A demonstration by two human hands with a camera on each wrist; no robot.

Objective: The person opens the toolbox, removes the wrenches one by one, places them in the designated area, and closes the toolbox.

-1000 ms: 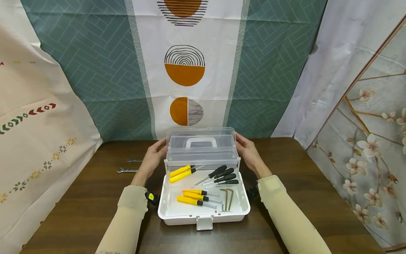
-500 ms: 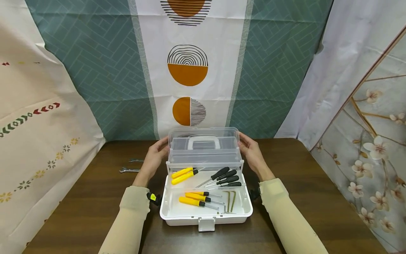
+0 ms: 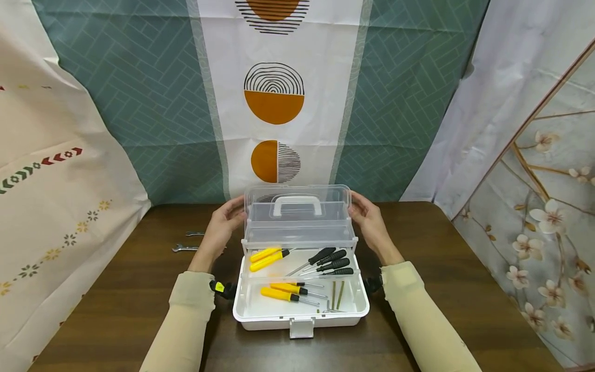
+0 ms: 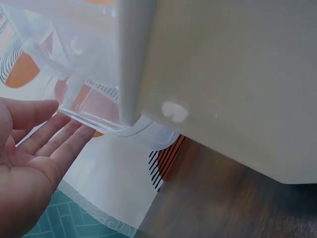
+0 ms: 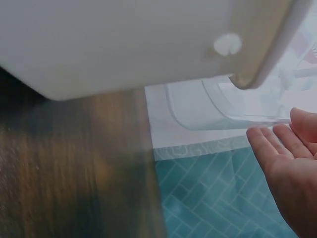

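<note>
A white toolbox (image 3: 262, 326) stands on the table with its clear lid (image 3: 297, 233) raised at the back. At the lid's left edge is my left hand (image 3: 222, 227), fingers fairly straight, fingertips against the rim in the left wrist view. My right hand (image 3: 373, 230) touches the opposite edge, its thumb and fingertips near the rim in the right wrist view. Yellow screwdrivers (image 3: 269, 260) and black-handled screwdrivers (image 3: 332, 263) lie on the clear upper tray. Below, in the base, are more yellow screwdrivers (image 3: 279, 294) and hex keys (image 3: 341, 294); the tray's front edge hides their upper ends.
Two wrenches lie left of the box, the nearer wrench (image 3: 185, 248) partly behind my left hand. A white latch (image 3: 301, 328) hangs at the box front. Patterned cloth (image 3: 186, 175) hangs behind the dark wooden table (image 3: 116, 310).
The upper tray has shifted slightly toward me and now covers the bent ends of the hex keys. Both hands stay at the lid's edges. The head view has shifted slightly.
</note>
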